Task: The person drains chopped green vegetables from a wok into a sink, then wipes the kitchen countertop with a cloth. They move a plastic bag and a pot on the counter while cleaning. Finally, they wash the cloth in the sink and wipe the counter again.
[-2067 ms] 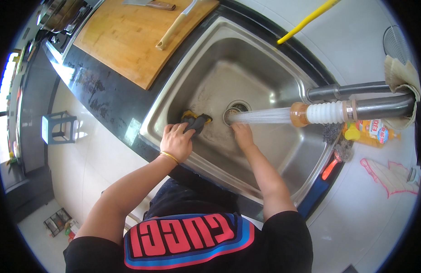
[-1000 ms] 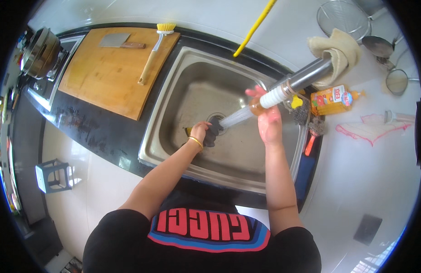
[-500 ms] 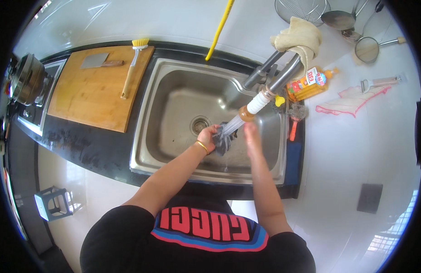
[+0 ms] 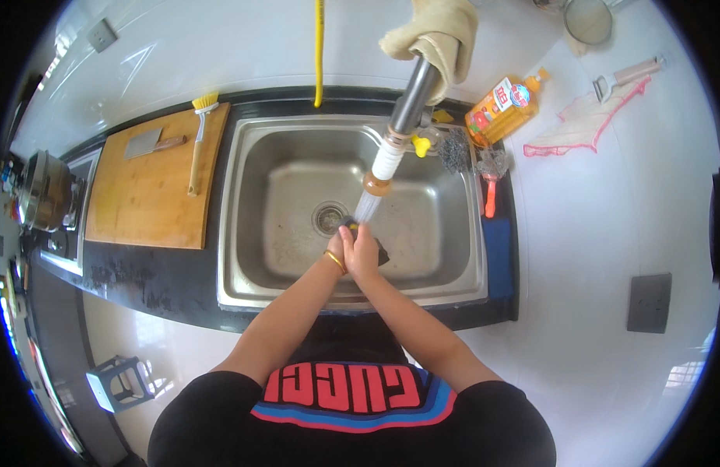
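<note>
Both hands are together over the stainless steel sink, under water running from the faucet nozzle. My left hand is closed on a wet, dark grey piece of cloth. Pressed against it from the right, my right hand is closed on the same cloth. Dark fabric shows above the fingertips and to the right of the right hand; the rest is hidden by the hands. The drain lies just beyond the left hand.
Left of the sink, a wooden cutting board carries a cleaver and a yellow-bristled brush. Behind right stand an orange soap bottle, a steel scourer and a red-handled scrubber. A beige cloth drapes over the faucet.
My right hand has moved left from beside the water stream to join my left hand on the cloth. The cloth is now bunched between both hands. The view has shifted.
</note>
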Available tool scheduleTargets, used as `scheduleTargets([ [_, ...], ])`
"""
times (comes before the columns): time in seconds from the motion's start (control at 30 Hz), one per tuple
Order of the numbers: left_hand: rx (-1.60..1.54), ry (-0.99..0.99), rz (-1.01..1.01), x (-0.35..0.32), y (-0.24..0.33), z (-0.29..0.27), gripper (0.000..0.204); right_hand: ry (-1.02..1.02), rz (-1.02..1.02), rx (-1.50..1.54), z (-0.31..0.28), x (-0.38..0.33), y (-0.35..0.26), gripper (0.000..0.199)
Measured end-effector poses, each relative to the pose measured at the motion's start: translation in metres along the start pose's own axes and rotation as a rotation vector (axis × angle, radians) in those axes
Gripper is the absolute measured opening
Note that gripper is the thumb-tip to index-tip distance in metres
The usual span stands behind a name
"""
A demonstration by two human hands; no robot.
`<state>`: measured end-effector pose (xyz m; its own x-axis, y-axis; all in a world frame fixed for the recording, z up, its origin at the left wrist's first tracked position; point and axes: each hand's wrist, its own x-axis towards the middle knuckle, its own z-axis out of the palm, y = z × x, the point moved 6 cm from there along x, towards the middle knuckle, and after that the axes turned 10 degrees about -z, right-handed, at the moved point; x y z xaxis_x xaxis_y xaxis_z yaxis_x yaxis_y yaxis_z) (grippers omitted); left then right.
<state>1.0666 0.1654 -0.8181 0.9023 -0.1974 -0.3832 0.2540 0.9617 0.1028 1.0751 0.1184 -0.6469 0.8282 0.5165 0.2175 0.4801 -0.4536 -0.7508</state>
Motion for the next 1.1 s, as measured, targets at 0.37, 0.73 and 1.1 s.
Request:
scheduleTargets([
  [0.37, 0.612, 0.503, 0.227, -0.058, 0.012, 0.079, 0.035, -0.184, 0.451, 1.117, 0.018, 0.006, 0.078, 0.037],
  [0.73, 0.630, 0.338, 0.279, -0.059, 0.020, 0.093, 0.039, -0.248, 0.418, 0.811, -0.021, -0.005, 0.087, 0.038],
  [1.1, 1.501, 1.362, 0.537, -0.131, 0.118, 0.087, 0.028, -0.048, 0.064, 0.375, -0.051, 0.053, 0.129, 0.035],
])
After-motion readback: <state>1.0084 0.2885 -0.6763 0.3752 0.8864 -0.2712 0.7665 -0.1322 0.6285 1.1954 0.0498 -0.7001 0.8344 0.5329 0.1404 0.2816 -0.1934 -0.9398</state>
